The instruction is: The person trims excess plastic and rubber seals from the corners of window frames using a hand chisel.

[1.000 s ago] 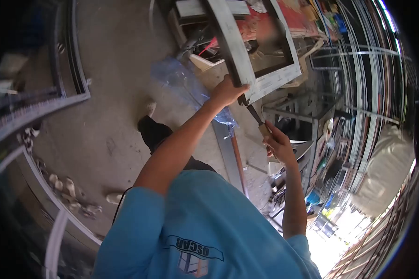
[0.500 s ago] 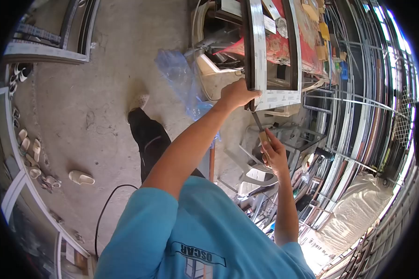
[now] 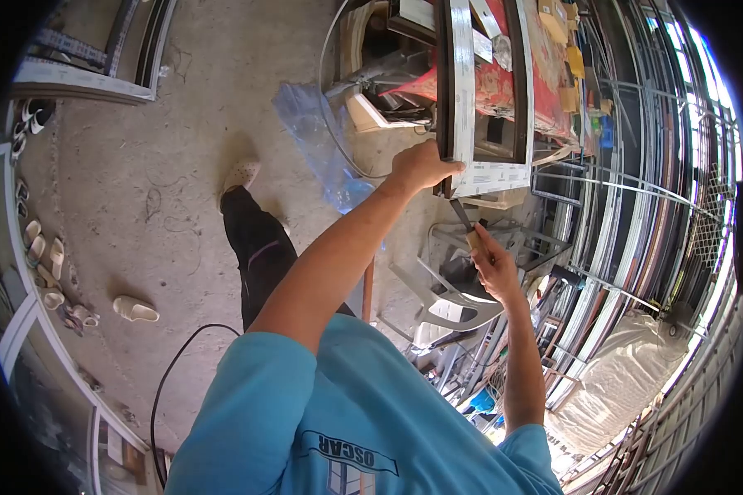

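Observation:
A window frame (image 3: 464,91) of dark profile with white printed protective film extends away from me at the top of the head view. My left hand (image 3: 423,167) is closed over its near left corner, thumb on the white film. Below that corner, my right hand (image 3: 497,271) is wrapped round the wooden handle of a file (image 3: 463,216). The narrow dark blade points up at the underside of the corner. Its tip meets or lies just under the frame; I cannot tell which.
Under the frame is a red-covered surface (image 3: 545,91) with offcuts and boxes. Blue plastic sheeting (image 3: 309,140) lies on the concrete floor. A white plastic chair (image 3: 446,318) stands below my right hand. Racks of long profiles (image 3: 627,247) line the right; sandals (image 3: 134,309) and another frame (image 3: 91,82) are left.
My right hand has shifted slightly right, and the file slants more. My left hand keeps its grip on the corner. The view has shifted a little, and more of my shoe shows.

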Available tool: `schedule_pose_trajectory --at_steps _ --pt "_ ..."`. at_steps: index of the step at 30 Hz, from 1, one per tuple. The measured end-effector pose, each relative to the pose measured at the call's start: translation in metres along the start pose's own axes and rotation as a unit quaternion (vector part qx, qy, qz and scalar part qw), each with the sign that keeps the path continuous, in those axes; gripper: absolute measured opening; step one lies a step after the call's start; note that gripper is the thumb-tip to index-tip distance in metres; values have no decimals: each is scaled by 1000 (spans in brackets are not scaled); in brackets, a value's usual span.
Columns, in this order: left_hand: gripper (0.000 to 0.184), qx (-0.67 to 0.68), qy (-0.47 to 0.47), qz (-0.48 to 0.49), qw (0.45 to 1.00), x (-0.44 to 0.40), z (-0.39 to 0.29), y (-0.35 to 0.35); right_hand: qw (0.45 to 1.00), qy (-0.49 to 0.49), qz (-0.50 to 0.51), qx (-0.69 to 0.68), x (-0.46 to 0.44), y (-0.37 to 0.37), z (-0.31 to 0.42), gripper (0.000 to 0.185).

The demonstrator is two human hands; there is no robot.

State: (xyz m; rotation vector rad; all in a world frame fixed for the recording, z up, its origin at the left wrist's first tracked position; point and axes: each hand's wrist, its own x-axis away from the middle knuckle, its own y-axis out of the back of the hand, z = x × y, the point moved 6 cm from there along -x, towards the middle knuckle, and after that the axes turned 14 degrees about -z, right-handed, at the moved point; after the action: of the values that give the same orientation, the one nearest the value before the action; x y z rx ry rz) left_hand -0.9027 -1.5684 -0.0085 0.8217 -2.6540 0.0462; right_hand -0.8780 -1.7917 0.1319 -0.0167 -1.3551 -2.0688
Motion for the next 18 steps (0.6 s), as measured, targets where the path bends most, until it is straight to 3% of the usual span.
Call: schedule_pose_trajectory --at_steps 2,5,11,12,14,18 --pt "56 3 2 -3 1000 -1 0 0 989 -132 24 -60 6 0 6 49" --pt "54 9 0 13 1000 -3 1 -2 981 -165 27 -99 11 -2 14 50" --pt "55 12 -5 11 1000 1 -3 3 995 -46 -6 -83 12 -11 -6 51" --pt "55 12 -5 8 1000 2 -4 4 995 -47 -8 -82 14 -11 -1 51" --pt "56 14 -5 3 1000 2 -6 5 979 -145 0 -143 18 -12 3 50" --pt "55 11 -3 5 1000 -1 -1 1 981 -137 -11 -135 18 -15 1 50"
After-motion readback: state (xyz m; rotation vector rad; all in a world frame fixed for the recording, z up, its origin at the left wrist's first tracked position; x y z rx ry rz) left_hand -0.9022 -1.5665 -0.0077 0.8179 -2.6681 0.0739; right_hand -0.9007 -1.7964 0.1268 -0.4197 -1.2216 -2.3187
